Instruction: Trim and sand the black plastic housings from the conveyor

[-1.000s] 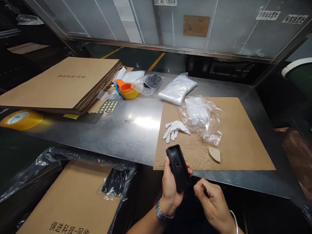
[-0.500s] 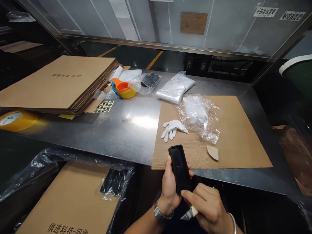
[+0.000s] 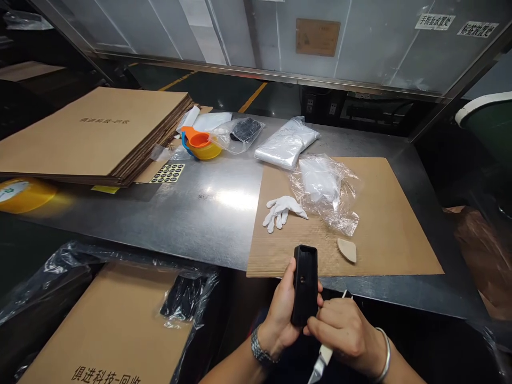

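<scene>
A black, hollow, box-like part (image 3: 305,285) with a small hole inside it is gripped by my left hand (image 3: 283,306), its open side facing up at me. My right hand (image 3: 340,328) is closed around a white-handled knife (image 3: 326,354), whose blade points down toward my lap. A fingertip of that hand touches the lower end of the black part. Both hands are in front of the table's near edge. Just beyond lie a white glove (image 3: 282,210) and a beige wedge-shaped pad (image 3: 346,250).
A flat cardboard sheet (image 3: 392,224) covers the table's right side, bearing crumpled clear plastic (image 3: 328,186). Behind are a silvery plastic packet (image 3: 287,143) and a tape roll with an orange piece (image 3: 200,140). Stacked cardboard (image 3: 100,133) stands left; a plastic-lined box (image 3: 108,325) sits below.
The black part has shifted right and stands straighter, its inside turned more toward me. My right hand has moved slightly, and the knife blade now points more steeply downward.
</scene>
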Motion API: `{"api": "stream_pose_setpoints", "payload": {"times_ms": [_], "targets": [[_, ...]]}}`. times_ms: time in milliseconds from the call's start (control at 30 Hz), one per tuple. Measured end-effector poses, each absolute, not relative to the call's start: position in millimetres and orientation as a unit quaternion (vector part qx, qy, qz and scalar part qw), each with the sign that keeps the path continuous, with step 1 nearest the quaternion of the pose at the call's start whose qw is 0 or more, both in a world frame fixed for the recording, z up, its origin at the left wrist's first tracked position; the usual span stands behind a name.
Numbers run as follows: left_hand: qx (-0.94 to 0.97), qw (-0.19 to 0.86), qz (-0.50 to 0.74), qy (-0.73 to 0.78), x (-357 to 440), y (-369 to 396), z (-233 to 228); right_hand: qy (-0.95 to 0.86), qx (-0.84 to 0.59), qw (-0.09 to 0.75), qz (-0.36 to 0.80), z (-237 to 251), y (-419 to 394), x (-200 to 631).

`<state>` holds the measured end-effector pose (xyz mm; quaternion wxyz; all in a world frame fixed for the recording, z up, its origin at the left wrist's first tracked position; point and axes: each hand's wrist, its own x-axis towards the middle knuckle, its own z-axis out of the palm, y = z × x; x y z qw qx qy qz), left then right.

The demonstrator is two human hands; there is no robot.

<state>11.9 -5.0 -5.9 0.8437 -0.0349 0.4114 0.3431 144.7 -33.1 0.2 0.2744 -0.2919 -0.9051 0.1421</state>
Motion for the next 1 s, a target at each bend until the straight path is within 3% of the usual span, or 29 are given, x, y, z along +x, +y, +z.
{"api": "stream_pose_setpoints", "payload": {"times_ms": [767, 900, 1000], "targets": [[-0.041, 0.842, 0.344, 0.413, 13.0, -6.2, -6.4, -0.883, -0.313, 0.285, 0.202, -4.5, -35.8, 144.4], [-0.034, 0.82, 0.389, 0.419, 8.1, -1.7, -3.6, -0.803, -0.435, 0.329, 0.241, -5.2, -42.2, 150.2], [-0.013, 0.763, 0.48, 0.433, 4.2, 1.9, 1.4, -0.728, -0.56, 0.292, 0.268, -3.5, -49.0, 155.6]]}}
